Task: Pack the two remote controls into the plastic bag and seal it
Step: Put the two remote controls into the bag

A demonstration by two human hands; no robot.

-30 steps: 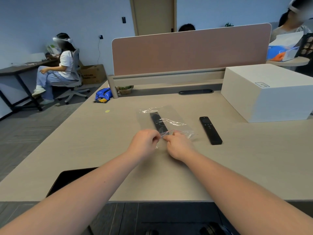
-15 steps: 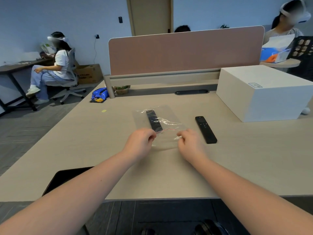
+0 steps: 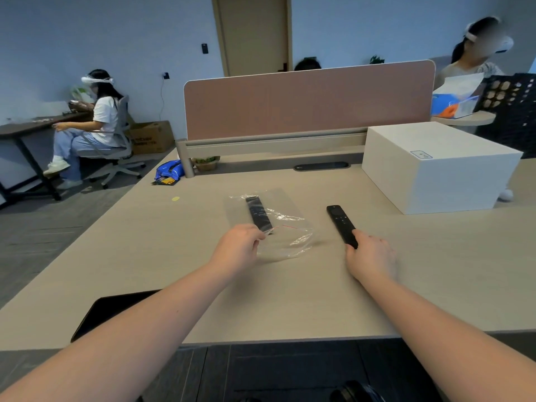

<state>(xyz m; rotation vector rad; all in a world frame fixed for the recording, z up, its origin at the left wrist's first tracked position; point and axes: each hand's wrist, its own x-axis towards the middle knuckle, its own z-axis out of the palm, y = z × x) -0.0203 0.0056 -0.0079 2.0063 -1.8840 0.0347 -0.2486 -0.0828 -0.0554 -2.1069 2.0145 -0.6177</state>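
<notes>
- Two remotes, two places: the first remote point(image 3: 259, 213) already lies inside the plastic bag point(image 3: 269, 221), just beyond the left hand point(image 3: 242, 245); the second remote point(image 3: 341, 225) lies bare on the surface point(image 3: 435, 256), outside the bag, reaching away from the right hand point(image 3: 371, 255).
- The right hand is closed around the near end of the second remote, fingers wrapped over its tip; whether it has lifted off the surface I cannot tell.
- The left hand is pinched shut on the near left edge of the bag, at its mouth; the red seal line point(image 3: 285, 226) runs across just past its fingertips, so the opening faces the person.
- The relation that matters: the second remote's long axis runs from the right hand away and slightly to its left, roughly parallel to the first remote; the bag's mouth sits to the left of the right hand, between the two hands and nearer the left one.
- My judgement: the right hand is the only one placed to carry it; the remote should travel left to the mouth and go in far end first, alongside the first remote.
- The mouth looks slack and crumpled, not held wide; likely the left hand must lift one lip clear, or the remote's tip will catch the film and push the bag away.
- Sealing is not yet begun.
</notes>
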